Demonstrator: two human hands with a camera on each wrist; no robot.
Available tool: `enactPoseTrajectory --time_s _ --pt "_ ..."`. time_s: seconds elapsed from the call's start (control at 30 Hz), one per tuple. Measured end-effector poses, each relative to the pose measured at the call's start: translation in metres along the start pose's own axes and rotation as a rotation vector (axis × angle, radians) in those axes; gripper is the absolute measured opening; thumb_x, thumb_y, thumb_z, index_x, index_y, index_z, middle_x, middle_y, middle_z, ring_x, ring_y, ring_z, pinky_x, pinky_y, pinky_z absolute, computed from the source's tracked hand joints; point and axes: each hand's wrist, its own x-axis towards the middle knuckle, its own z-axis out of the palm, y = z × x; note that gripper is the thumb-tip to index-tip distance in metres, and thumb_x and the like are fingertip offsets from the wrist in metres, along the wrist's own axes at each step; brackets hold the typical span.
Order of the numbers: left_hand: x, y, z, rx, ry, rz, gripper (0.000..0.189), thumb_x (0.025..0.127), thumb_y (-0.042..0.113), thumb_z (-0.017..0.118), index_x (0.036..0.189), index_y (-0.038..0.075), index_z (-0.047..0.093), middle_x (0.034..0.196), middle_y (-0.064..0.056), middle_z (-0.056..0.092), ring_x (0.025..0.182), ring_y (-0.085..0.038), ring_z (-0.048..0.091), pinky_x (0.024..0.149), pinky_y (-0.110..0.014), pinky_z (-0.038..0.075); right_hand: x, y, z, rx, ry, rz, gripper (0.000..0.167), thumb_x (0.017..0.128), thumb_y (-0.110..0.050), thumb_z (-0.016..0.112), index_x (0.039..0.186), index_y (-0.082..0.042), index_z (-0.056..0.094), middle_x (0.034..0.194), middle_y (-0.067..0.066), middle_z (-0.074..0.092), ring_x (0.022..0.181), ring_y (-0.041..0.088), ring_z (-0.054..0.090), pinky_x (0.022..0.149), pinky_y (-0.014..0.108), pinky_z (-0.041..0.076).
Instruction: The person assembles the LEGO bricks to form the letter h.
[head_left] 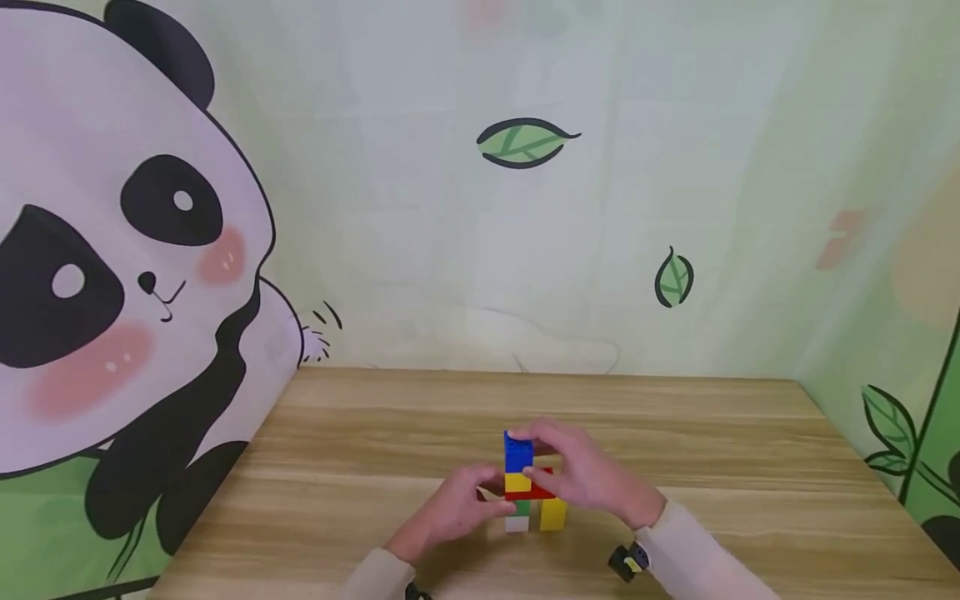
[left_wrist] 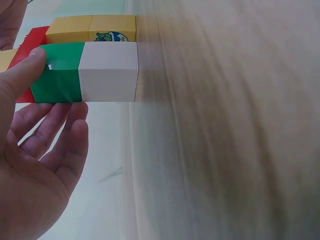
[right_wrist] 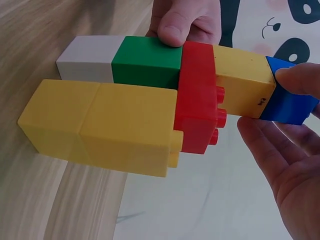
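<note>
A person's 2 hands work on a small tower of toy bricks (head_left: 528, 487) standing near the middle of a wooden table (head_left: 360, 450), in front of a wall printed with a cartoon panda (head_left: 112, 250) and green leaves (head_left: 527, 142).

The tower rests on 2 legs: a white brick (left_wrist: 109, 71) with a green brick (right_wrist: 146, 62) on top of it, and beside them a column of 2 yellow bricks (right_wrist: 102, 125). A red brick (right_wrist: 199, 97) spans both legs, its studs showing on the free side over the yellow column. Above the red brick, on the white-and-green side, sits 1 more yellow brick (right_wrist: 242, 80), capped by a blue brick (head_left: 517, 454).

The left hand (head_left: 457, 508) steadies the lower part of the tower: its thumb (left_wrist: 25, 75) presses against the green brick while the other fingers (left_wrist: 60, 130) curl loosely just below it, so the brick sits pinched between thumb and fingers. The right hand (head_left: 585, 475) comes over the top, its fingertips (right_wrist: 300, 80) pinching the blue brick from above while the open palm lies just beside the tower.

A small black device with a yellow mark (head_left: 626, 562) is strapped at the right wrist, over a pale sleeve (head_left: 697, 558).
</note>
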Motion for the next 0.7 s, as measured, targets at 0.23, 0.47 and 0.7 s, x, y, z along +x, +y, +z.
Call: enactPoseTrajectory --time_s 0.23,0.47,0.7 --pt "0.0008 -0.0001 0.0009 0.0 -0.003 -0.005 0.029 0.085 0.034 0.07 0.109 0.019 0.067 0.101 0.01 0.066 0.091 -0.008 0.06 0.075 -0.025 0.05 -0.0012 0.0008 -0.001 -0.011 -0.007 0.04 0.047 0.087 -0.007 0.069 0.129 -0.016 0.052 0.12 -0.003 0.058 0.101 0.015 0.061 0.086 0.031 0.05" --pt "0.0001 -0.0006 0.0002 0.019 0.001 -0.021 0.027 0.085 0.032 0.071 0.109 0.019 0.067 0.101 0.01 0.066 0.091 -0.008 0.06 0.075 -0.024 0.05 -0.0031 0.0037 0.0046 -0.024 0.014 0.022 0.052 0.087 -0.006 0.068 0.133 -0.021 0.049 0.122 -0.002 0.057 0.102 0.016 0.061 0.086 0.037 0.051" --pt "-0.0007 0.0049 0.0006 0.01 -0.011 -0.02 0.028 0.087 0.029 0.069 0.112 0.017 0.065 0.104 0.008 0.066 0.094 -0.01 0.06 0.077 -0.024 0.05 -0.0063 0.0047 0.0065 -0.041 0.023 -0.007 0.055 0.088 -0.005 0.066 0.137 -0.02 0.047 0.121 -0.001 0.057 0.104 0.016 0.059 0.086 0.038 0.051"
